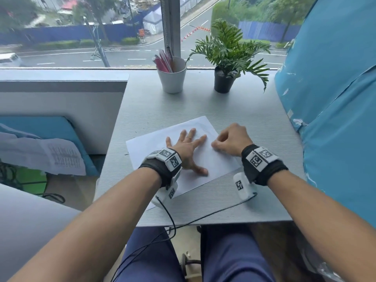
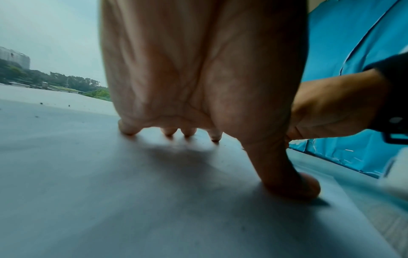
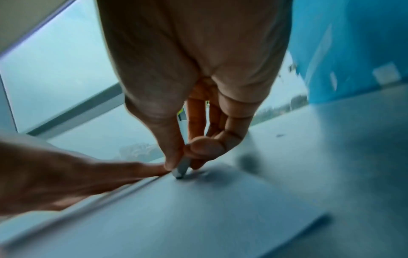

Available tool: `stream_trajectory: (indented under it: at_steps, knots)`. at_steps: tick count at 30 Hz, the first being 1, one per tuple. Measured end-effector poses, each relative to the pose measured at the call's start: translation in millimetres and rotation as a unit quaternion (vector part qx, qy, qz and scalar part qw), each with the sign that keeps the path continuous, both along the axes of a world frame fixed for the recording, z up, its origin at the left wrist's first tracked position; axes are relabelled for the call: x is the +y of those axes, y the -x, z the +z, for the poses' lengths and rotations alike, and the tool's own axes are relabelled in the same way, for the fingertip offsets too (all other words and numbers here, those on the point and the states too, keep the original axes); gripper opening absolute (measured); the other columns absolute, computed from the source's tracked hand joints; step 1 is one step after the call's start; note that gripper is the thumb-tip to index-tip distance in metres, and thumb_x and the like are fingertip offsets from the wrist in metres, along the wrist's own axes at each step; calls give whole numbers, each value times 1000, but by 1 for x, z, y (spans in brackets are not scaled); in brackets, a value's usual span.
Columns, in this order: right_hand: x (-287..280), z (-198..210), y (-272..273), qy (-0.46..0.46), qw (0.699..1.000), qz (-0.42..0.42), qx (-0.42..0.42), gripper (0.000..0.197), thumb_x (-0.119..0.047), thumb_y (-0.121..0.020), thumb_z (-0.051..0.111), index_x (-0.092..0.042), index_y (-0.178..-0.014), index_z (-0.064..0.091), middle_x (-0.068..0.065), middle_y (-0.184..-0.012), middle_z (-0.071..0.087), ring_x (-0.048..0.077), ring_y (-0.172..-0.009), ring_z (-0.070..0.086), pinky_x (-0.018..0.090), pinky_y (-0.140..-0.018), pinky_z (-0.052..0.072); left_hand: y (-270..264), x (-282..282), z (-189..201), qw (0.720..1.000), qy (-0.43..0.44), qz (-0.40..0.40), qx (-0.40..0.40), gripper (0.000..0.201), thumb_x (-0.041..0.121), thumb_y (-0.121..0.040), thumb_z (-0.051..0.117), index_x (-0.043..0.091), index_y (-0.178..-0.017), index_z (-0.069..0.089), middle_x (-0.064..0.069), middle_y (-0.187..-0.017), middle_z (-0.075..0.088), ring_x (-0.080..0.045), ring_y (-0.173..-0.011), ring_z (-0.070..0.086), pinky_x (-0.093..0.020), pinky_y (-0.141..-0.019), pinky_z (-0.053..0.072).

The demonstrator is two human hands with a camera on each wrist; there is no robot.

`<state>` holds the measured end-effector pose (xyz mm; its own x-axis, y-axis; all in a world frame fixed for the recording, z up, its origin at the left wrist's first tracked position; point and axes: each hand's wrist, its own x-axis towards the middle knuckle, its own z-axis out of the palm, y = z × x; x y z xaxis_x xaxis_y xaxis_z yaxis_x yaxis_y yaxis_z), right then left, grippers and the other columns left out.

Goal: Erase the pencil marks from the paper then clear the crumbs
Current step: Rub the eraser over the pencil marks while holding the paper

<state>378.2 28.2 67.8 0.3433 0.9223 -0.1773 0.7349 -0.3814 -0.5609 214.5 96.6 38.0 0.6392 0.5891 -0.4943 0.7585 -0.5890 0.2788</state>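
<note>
Pinching eraser (image 3: pixel 181 170), right hand (image 3: pixel 194 97); head view hides it.

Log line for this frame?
phase: erasing | left hand: flat, presses paper | right hand: pinches eraser on paper | crumbs: uncleared

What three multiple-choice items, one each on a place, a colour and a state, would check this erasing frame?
1. Where does the left hand lie?
A. flat on the paper
B. in the white cup
C. on the person's lap

2. What colour is the pot of the plant?
A. red
B. black
C. yellow

3. What is the right hand doing?
A. lying open on the table
B. gripping the plant
C. pinching a small eraser against the paper

Key: 1 A, its fingers are spread on the sheet; 2 B, the pot reads black in the head view; 3 C, the right wrist view shows thumb and fingers pinching the eraser, tip down.
</note>
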Motion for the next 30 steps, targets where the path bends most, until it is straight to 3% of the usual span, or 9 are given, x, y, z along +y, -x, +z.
stream_trajectory:
  at_steps: [4, 6, 8, 11, 15, 19, 23, 28, 30]
  knots:
    - [-6, -4, 15, 30, 996, 87, -12, 17, -27, -72, 78, -11, -68, 76, 1, -66, 72, 11, -64, 63, 21, -56, 49, 0, -1, 3, 1000, 4, 3, 4, 131, 75, -61, 77, 46, -155, -11, 7, -162, -29, -23, -149, -27, -74, -111, -7]
    - [-2, -2, 3, 29, 999, 43, 3, 15, -28, -71, 80, -13, -69, 77, -1, -66, 72, 9, -65, 63, 15, -54, 45, -2, -1, 4, 1000, 5, 3, 11, 131, 75, -61, 77, 47, -154, -11, 7, -162, -29, -22, -149, -27, -75, -110, -6]
    - [1, -1, -7, 2, 1000, -8, 7, 16, -27, -71, 79, -12, -69, 77, 0, -68, 72, 10, -68, 64, 20, -59, 45, -3, -1, 5, 1000, 3, 2, 21, 129, 75, -61, 76, 49, -153, -11, 6, -162, -30, -23, -149, -27, -76, -109, -6]
    - [-5, -2, 5, 24, 996, 85, -13, 19, -27, -72, 79, -9, -68, 75, 3, -67, 71, 11, -63, 61, 27, -57, 50, -3, -1, 7, 999, 4, -4, 33, 128, 76, -61, 75, 52, -152, -11, 6, -161, -32, -24, -148, -28, -78, -108, -4]
    - [-1, 2, -16, -8, 1000, 0, -12, 16, -27, -72, 79, -11, -72, 77, 1, -69, 72, 11, -68, 63, 21, -60, 45, -6, -1, 7, 999, 0, 0, 42, 129, 76, -59, 77, 54, -151, -11, 7, -161, -31, -24, -149, -27, -78, -107, -1]
    - [-21, -3, 27, 26, 991, 129, -15, 22, -25, -73, 77, -9, -61, 69, 3, -61, 66, 11, -55, 53, 25, -55, 45, -7, 0, 7, 999, -3, 0, 46, 132, 76, -57, 78, 55, -151, -12, 6, -161, -32, -25, -149, -26, -81, -106, 2]
    - [2, 4, -7, -9, 1000, 15, -19, 15, -26, -73, 77, -11, -70, 76, 2, -69, 72, 11, -66, 62, 21, -64, 47, -8, 0, 8, 999, -1, 2, 47, 132, 77, -56, 78, 55, -151, -10, 6, -161, -30, -26, -150, -25, -81, -106, 2]
    - [-13, 0, 31, 26, 988, 152, -23, 15, -23, -75, 75, -10, -67, 73, -4, -62, 58, 6, -53, 50, 20, -57, 38, -6, 2, 6, 999, -3, -6, 51, 132, 78, -56, 77, 55, -149, -15, 8, -159, -34, -25, -148, -28, -82, -104, 0]
    - [3, 3, 5, 27, 996, 82, -23, 16, -27, -73, 79, -12, -73, 77, -1, -71, 69, 10, -65, 59, 17, -61, 39, -6, 3, 5, 999, -4, -5, 47, 132, 81, -54, 75, 57, -149, -13, 9, -160, -33, -25, -149, -28, -82, -103, -1]
